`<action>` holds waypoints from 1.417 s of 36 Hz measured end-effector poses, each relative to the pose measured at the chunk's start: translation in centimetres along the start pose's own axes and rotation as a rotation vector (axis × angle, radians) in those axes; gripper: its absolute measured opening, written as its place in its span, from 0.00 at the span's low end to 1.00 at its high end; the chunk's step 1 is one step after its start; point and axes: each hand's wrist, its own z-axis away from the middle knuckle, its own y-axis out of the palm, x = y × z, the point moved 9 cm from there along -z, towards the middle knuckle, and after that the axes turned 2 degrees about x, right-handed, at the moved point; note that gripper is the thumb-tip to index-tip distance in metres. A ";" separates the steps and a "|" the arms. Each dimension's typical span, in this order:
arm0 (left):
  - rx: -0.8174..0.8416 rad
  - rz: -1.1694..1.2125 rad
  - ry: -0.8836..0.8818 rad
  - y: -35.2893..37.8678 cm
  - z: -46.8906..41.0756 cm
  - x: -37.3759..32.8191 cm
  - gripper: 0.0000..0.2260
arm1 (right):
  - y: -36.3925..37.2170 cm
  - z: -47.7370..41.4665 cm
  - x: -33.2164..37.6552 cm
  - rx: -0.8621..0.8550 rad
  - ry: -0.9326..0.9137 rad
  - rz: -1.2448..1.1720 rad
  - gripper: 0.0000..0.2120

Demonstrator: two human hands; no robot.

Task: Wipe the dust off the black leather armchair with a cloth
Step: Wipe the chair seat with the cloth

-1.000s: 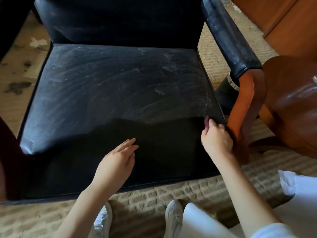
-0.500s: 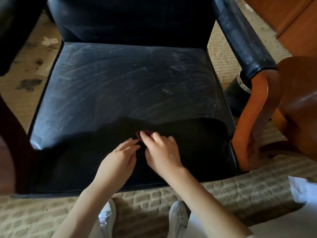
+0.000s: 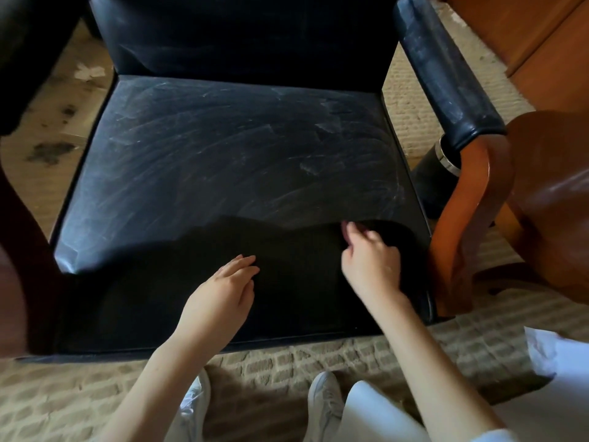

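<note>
My left hand (image 3: 223, 288) lies flat on the shaded front of the seat (image 3: 223, 154) of the armchair (image 3: 239, 36), fingers straight and close together. The seat is smooth, padded black leather, streaked with grey dust across its lit half. Further right, my right hand (image 3: 371, 260) is curled on the cloth (image 3: 344, 226). Only a dark red sliver shows at my fingertips, down on the seat near its right edge. I judge the cloth light, soft and limp, best kept bunched under the fingers. Beyond it, the armrest (image 3: 446, 78) is dusty leather on a curved, glossy wooden support (image 3: 471, 202).
</note>
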 end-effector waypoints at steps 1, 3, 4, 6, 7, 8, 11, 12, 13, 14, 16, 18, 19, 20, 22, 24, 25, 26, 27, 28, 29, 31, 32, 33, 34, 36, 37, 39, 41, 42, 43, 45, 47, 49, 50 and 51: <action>-0.005 -0.009 -0.007 0.0 0.0 0.0 0.16 | 0.1 0.5 1.7 0.017 -0.055 0.005 0.25; -0.033 -0.030 -0.011 -0.1 -0.1 0.0 0.15 | 0.7 1.6 5.5 0.069 -0.166 -0.021 0.26; -0.054 -0.035 -0.005 -0.2 -0.1 -0.1 0.14 | 1.1 2.3 7.4 0.096 -0.226 -0.048 0.27; -0.075 -0.044 0.002 -0.3 -0.1 -0.2 0.13 | 1.4 3.9 11.0 0.113 -0.367 -0.094 0.27; -0.072 -0.056 0.000 -0.2 -0.1 -0.2 0.13 | 1.5 4.7 12.2 0.098 -0.430 -0.106 0.27; -0.065 -0.064 -0.006 -0.2 -0.1 -0.1 0.14 | 1.5 5.2 12.8 0.075 -0.471 -0.113 0.27; -0.078 -0.052 -0.012 -0.5 0.1 0.0 0.13 | 1.1 3.8 10.9 -0.002 -0.421 -0.134 0.27; -0.079 -0.047 -0.014 -0.5 0.1 0.0 0.13 | 0.9 2.5 9.1 -0.027 -0.351 -0.128 0.27; -0.076 -0.041 -0.017 -0.5 0.1 0.0 0.13 | 0.7 1.1 6.7 -0.057 -0.262 -0.115 0.27; -0.072 -0.034 -0.018 -0.5 0.2 0.0 0.13 | 0.3 -0.2 3.9 -0.083 -0.160 -0.104 0.27; -0.064 -0.024 -0.015 -0.3 0.2 0.0 0.14 | -0.4 -1.9 -2.4 -0.126 0.059 -0.098 0.25; -0.074 -0.019 -0.013 -0.4 0.1 0.1 0.13 | -0.5 -2.6 -6.5 -0.134 0.195 -0.110 0.25; -0.078 -0.019 -0.014 -0.5 0.0 0.2 0.13 | -0.3 -2.7 -7.1 -0.121 0.219 -0.099 0.25; -0.079 -0.019 -0.015 -0.5 0.0 0.2 0.13 | -0.1 -2.8 -7.2 -0.102 0.234 -0.090 0.25; -0.080 -0.018 -0.014 -0.5 0.0 0.3 0.12 | 0.2 -3.0 -6.5 -0.058 0.249 -0.114 0.25; -0.077 -0.019 -0.006 -0.5 0.0 0.3 0.12 | 0.0 -3.1 -4.4 -0.038 0.204 -0.140 0.25; -0.077 -0.018 -0.003 -0.5 0.0 0.3 0.12 | -0.1 -3.0 -2.8 -0.038 0.138 -0.136 0.25; -0.078 -0.018 -0.002 -0.5 -0.1 0.3 0.12 | -0.2 -2.6 -0.7 -0.030 0.057 -0.126 0.25; -0.076 -0.019 -0.004 -0.5 -0.1 0.4 0.12 | -0.2 -2.1 1.7 -0.014 -0.033 -0.115 0.25; -0.074 -0.017 -0.008 -0.5 -0.1 0.5 0.12 | 0.0 -1.4 4.2 0.007 -0.123 -0.110 0.26; -0.073 -0.016 -0.013 -0.5 -0.2 0.5 0.12 | 0.3 -0.4 6.7 0.031 -0.205 -0.118 0.26; -0.071 -0.015 -0.021 -0.5 -0.2 0.5 0.12 | 0.7 1.9 11.1 0.091 -0.353 -0.141 0.27; -0.067 -0.017 -0.021 -0.5 -0.3 0.4 0.12 | 0.9 3.1 12.7 0.115 -0.423 -0.143 0.27; -0.063 -0.022 -0.020 -0.4 -0.3 0.3 0.13 | 1.1 4.0 13.8 0.122 -0.480 -0.131 0.27; -0.061 -0.025 -0.022 -0.4 -0.4 0.3 0.13 | 1.3 4.5 14.1 0.122 -0.516 -0.113 0.28; -0.059 -0.021 -0.029 -0.4 -0.4 0.4 0.13 | 1.2 3.6 12.7 0.103 -0.483 -0.127 0.28; -0.060 -0.012 -0.031 -0.5 -0.3 0.5 0.13 | 1.1 2.5 11.0 0.076 -0.416 -0.142 0.28; -0.053 -0.001 -0.027 -0.4 -0.2 0.7 0.13 | 0.7 -0.2 6.3 0.026 -0.226 -0.132 0.27; -0.038 0.008 -0.019 -0.4 -0.2 0.7 0.14 | 0.3 -2.4 0.5 0.033 -0.011 -0.103 0.26; -0.034 0.010 -0.014 -0.3 -0.2 0.7 0.14 | 0.2 -3.0 -2.2 0.048 0.085 -0.108 0.26; -0.029 0.009 -0.012 -0.3 -0.1 0.7 0.14 | 0.0 -3.4 -4.5 0.063 0.164 -0.129 0.25; -0.023 0.009 -0.017 -0.2 -0.2 0.8 0.15 | 0.0 -3.7 -7.0 0.087 0.253 -0.178 0.25; -0.024 0.012 -0.023 -0.2 -0.2 0.8 0.14 | 0.2 -3.8 -7.0 0.086 0.266 -0.179 0.25; -0.022 0.014 -0.023 -0.2 -0.2 0.8 0.14 | 0.1 -3.9 -5.5 0.058 0.242 -0.154 0.25; -0.018 0.016 -0.022 -0.2 -0.2 0.8 0.14 | 0.1 -3.9 -4.4 0.044 0.215 -0.151 0.25; -0.011 0.019 -0.022 -0.2 -0.2 0.8 0.14 | 0.1 -3.8 -2.9 0.035 0.176 -0.153 0.26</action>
